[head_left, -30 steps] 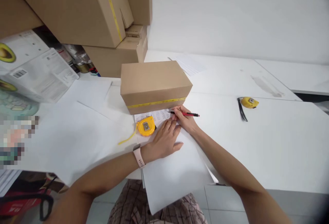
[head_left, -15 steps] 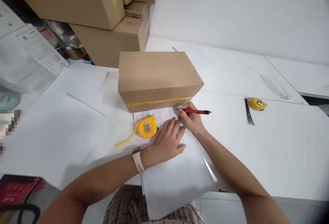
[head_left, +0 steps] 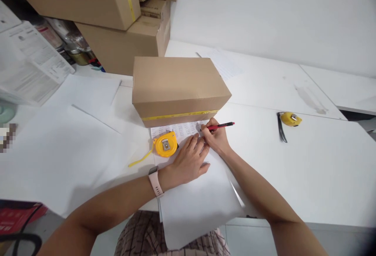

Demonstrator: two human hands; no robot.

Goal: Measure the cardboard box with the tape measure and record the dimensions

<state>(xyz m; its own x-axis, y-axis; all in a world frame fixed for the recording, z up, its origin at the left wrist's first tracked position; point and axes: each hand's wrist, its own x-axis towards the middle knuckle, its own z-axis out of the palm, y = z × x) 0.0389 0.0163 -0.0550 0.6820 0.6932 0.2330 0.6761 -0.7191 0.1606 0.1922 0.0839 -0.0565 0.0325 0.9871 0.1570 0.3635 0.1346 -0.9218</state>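
Observation:
My right hand pinches a red and black pen, its tip on a sheet with handwritten rows. Flat on the white paper lies my left hand, fingers spread and holding nothing, with a pink-banded watch on the wrist. An orange tape measure rests on the sheet just left of that hand, its yellow strap trailing left. Directly behind the written rows stands a closed cardboard box with yellow tape along its front face.
Large cardboard boxes are stacked at the back left. Loose white sheets cover the left of the table. A yellow tape measure with a black strap lies on the right. Printed papers stand at the far left.
The pen has tilted and its tip has shifted slightly over the written rows. My left hand stays flat. The whole view has shifted slightly.

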